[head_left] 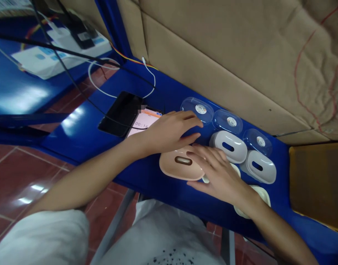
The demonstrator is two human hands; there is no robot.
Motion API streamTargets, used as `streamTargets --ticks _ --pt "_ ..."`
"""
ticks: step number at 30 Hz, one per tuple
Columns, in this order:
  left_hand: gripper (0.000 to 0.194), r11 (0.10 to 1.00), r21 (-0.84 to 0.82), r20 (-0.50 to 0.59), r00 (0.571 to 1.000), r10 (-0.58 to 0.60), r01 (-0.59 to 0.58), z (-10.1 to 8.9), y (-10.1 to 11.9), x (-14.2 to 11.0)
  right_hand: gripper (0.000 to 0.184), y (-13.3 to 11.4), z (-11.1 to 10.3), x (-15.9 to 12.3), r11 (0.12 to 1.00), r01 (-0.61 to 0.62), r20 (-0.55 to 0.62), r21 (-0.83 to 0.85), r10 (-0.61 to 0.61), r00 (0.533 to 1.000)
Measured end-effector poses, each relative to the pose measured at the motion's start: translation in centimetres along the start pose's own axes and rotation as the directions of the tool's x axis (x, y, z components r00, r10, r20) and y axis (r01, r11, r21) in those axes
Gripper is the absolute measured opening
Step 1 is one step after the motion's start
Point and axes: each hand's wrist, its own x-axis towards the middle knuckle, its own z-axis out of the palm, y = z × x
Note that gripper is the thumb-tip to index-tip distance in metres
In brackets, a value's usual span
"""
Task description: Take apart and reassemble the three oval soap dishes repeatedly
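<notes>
My left hand (174,132) hovers at the upper left of a peach soap box base (171,165), its fingers and thumb apart with nothing between them. At the base's right end, my right hand (215,171) has its fingers over the top edge and its thumb at the lower edge. An oval slot shows in the middle of the peach base. Cream pieces (264,195) lie partly hidden under my right hand and forearm. Beyond them sit two pale grey slotted bases (238,152) (268,175).
Clear lids (226,123) with round stickers line the back of the blue table (147,165). A phone with a timer (138,125) and a black device (120,114) lie left. Cables run above them from a power strip (47,62). A cardboard box (318,184) stands right.
</notes>
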Motion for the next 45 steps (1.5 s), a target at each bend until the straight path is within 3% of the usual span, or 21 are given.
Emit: streamTargets --ticks 10,14,16,18,20,23,26,28,31,35,38,41,45 --pt "0.027 0.957 0.289 0.019 1.0 -0.016 0.009 0.3 -0.1 0.0 0.077 1.0 0.3 -0.1 0.998 -0.041 0.06 -0.047 0.044 0.997" --pt "0.029 0.953 0.283 -0.039 0.994 -0.099 0.106 0.2 -0.3 0.3 0.09 2.9 -1.6 0.3 0.997 -0.068 0.068 -0.023 0.07 0.995" --pt "0.03 0.955 0.25 -0.052 0.987 -0.151 0.159 0.2 -0.5 0.3 0.084 4.7 -2.9 1.0 0.996 -0.088 0.047 -0.012 0.089 0.995" --pt "0.029 0.973 0.181 0.01 0.989 -0.147 0.143 0.2 -0.7 0.0 0.072 7.0 -3.7 2.3 0.992 -0.125 -0.009 -0.032 0.125 0.992" --pt "0.031 0.997 0.062 0.147 0.988 -0.05 0.042 0.0 -0.6 -0.5 0.07 9.4 -3.7 4.1 0.985 -0.159 -0.078 -0.06 0.154 0.985" --pt "0.066 0.992 -0.083 0.317 0.941 0.114 -0.092 -0.2 -0.1 -1.4 0.079 12.4 -2.4 7.1 0.981 -0.179 -0.075 -0.078 0.173 0.982" --pt "0.09 0.996 -0.06 0.414 0.906 0.087 -0.068 -0.4 0.3 -1.8 0.085 13.9 -1.1 9.5 0.979 -0.185 -0.042 -0.082 0.182 0.982" --pt "0.086 0.999 -0.029 0.447 0.894 0.037 -0.027 -0.5 0.3 -1.7 0.084 13.9 -1.1 10.2 0.98 -0.189 -0.044 -0.07 0.186 0.982" --pt "0.079 0.999 -0.005 0.403 0.915 -0.033 0.038 -0.3 -0.2 -1.3 0.08 12.9 -2.3 9.1 0.979 -0.19 -0.109 -0.074 0.181 0.977" --pt "0.087 0.989 0.075 0.241 0.96 -0.14 0.125 0.6 -0.8 -1.2 0.078 11.0 -4.0 4.5 0.977 -0.199 -0.239 -0.076 0.176 0.955" --pt "0.095 0.979 0.101 0.167 0.967 -0.193 0.178 1.2 -1.0 -1.4 0.082 9.8 -4.2 1.3 0.977 -0.208 -0.241 -0.05 0.19 0.952" --pt "0.1 0.981 -0.014 0.137 0.972 -0.191 0.195 1.7 -1.4 -1.5 0.082 8.6 -3.6 0.6 0.98 -0.195 -0.173 -0.047 0.185 0.968" --pt "0.113 0.959 -0.224 0.14 0.979 -0.146 0.175 1.8 -2.4 -1.3 0.082 7.8 -2.9 2.1 0.988 -0.152 -0.114 -0.034 0.147 0.983"
